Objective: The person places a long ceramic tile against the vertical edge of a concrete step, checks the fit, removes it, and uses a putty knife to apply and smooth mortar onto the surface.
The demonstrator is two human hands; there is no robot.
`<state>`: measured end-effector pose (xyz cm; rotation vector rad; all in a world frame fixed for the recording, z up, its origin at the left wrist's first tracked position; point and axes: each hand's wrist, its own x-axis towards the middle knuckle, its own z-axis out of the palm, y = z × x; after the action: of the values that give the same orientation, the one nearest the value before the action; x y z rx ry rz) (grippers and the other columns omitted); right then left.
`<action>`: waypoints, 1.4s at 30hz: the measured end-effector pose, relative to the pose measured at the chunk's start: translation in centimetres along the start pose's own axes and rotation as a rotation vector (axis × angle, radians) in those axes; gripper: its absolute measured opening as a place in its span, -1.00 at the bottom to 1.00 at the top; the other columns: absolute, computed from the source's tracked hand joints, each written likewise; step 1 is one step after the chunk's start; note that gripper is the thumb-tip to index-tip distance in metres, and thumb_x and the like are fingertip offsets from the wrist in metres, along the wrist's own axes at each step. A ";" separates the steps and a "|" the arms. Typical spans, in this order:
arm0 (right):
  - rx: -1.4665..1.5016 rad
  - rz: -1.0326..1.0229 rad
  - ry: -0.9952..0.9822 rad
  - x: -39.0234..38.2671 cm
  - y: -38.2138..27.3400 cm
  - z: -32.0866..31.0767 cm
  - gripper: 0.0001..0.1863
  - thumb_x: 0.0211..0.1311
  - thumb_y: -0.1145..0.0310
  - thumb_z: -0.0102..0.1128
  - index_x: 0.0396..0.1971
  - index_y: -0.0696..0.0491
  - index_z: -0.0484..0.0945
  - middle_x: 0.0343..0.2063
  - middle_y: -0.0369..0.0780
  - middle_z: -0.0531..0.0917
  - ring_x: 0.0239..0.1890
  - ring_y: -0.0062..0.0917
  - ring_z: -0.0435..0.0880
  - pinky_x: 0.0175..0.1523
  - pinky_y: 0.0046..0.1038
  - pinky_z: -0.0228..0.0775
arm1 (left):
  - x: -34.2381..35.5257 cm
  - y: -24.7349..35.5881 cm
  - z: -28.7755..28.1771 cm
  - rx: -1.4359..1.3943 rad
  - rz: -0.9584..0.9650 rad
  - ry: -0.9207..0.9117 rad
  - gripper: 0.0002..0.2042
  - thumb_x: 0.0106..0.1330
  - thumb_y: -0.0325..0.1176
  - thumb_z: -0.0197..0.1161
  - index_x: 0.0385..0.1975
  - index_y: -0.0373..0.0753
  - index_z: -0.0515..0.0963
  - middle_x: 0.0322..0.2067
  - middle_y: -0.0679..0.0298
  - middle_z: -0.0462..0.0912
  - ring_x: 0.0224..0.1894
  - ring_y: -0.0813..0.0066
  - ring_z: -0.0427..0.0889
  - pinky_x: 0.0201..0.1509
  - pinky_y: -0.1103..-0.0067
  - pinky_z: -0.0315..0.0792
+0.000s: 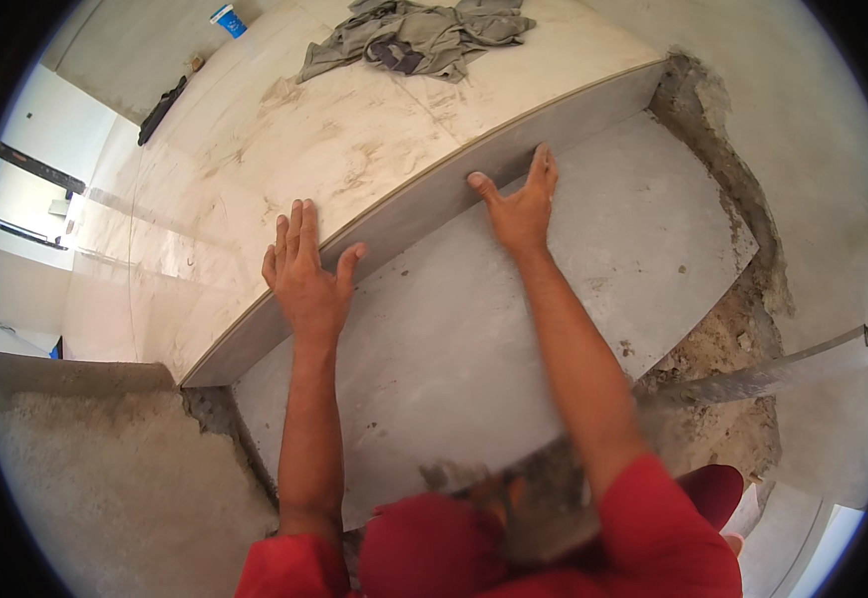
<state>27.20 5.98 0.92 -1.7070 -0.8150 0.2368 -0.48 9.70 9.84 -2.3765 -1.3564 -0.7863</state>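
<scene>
In the head view we look straight down on a stair under tiling. Our left hand (304, 274) lies flat with the fingers spread and the thumb out toward three o'clock, pressed against the upper edge of the grey riser tile (424, 204); its fingertips reach just over the edge onto the cream tread above (285, 140). Our right hand (522, 204) sits toward two o'clock of the left one, also open, palm against the same riser tile, fingers pointing to twelve o'clock and the thumb stretched toward nine. Neither hand grips anything; both only push on the tile face.

The riser tile runs as a long strip from about eight o'clock to one o'clock across the middle of the picture, standing between the cream tread and the grey lower tread (514, 329), on which our forearms cross. The lower tread meets the riser's bottom edge.

At twelve o'clock, on the cream tread, lies a crumpled grey cloth (424, 35). A blue and white container (228, 20) stands at eleven o'clock, well apart from the hands, and a dark, flat tool (162, 110) lies near it at ten o'clock. Rough, broken mortar (743, 329) borders the lower tread from two to four o'clock. At six o'clock, between our red sleeves (668, 538), a mortar-smeared tool (544, 508) shows, too blurred to tell which kind.
</scene>
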 end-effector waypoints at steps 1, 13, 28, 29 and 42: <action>-0.001 -0.016 0.016 0.1 0.2 0.1 0.35 0.12 -0.32 0.47 0.56 0.32 -0.10 0.51 0.26 -0.02 0.57 0.14 0.00 0.56 0.08 0.06 | -0.1 0.1 0.4 -0.014 -0.020 0.012 -0.23 0.26 0.06 0.49 0.40 -0.24 0.46 0.36 0.08 0.55 0.47 0.05 0.42 0.49 0.16 0.17; -0.109 -0.038 0.023 0.7 0.8 0.4 0.33 0.17 -0.23 0.49 0.58 0.29 -0.17 0.55 0.26 -0.10 0.60 0.13 -0.05 0.59 0.03 0.03 | -0.3 -0.1 1.8 -0.028 -0.066 0.064 -0.29 0.24 0.02 0.51 0.37 -0.15 0.52 0.34 0.15 0.59 0.47 0.08 0.43 0.48 0.17 0.16; 0.055 -0.001 0.004 2.1 2.0 -0.6 0.49 -0.06 -0.10 0.69 0.60 0.24 -0.25 0.57 0.27 -0.16 0.60 0.12 0.03 0.58 -0.04 0.16 | -0.4 0.5 2.1 0.075 0.000 0.098 -0.18 0.15 0.14 0.52 0.42 -0.06 0.47 0.34 0.31 0.59 0.44 0.15 0.47 0.43 0.21 0.23; 0.076 -0.006 0.019 2.1 1.9 -0.6 0.49 -0.07 -0.10 0.69 0.60 0.23 -0.24 0.57 0.27 -0.15 0.60 0.12 0.03 0.57 -0.03 0.16 | -0.4 0.5 2.1 0.069 -0.003 0.097 -0.19 0.15 0.13 0.52 0.41 -0.06 0.48 0.34 0.32 0.60 0.44 0.15 0.47 0.42 0.21 0.24; 0.088 0.029 -0.046 2.7 1.9 -1.0 0.45 -0.01 -0.18 0.61 0.59 0.28 -0.22 0.55 0.32 -0.18 0.60 0.18 -0.04 0.57 0.05 0.15 | -0.3 0.6 1.6 0.059 0.003 0.038 -0.16 0.15 0.14 0.53 0.45 -0.02 0.43 0.39 0.27 0.54 0.47 0.10 0.42 0.40 0.13 0.23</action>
<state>30.44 6.75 0.21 -1.6371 -0.8025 0.3285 0.39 9.97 8.39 -2.3062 -1.3421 -0.7756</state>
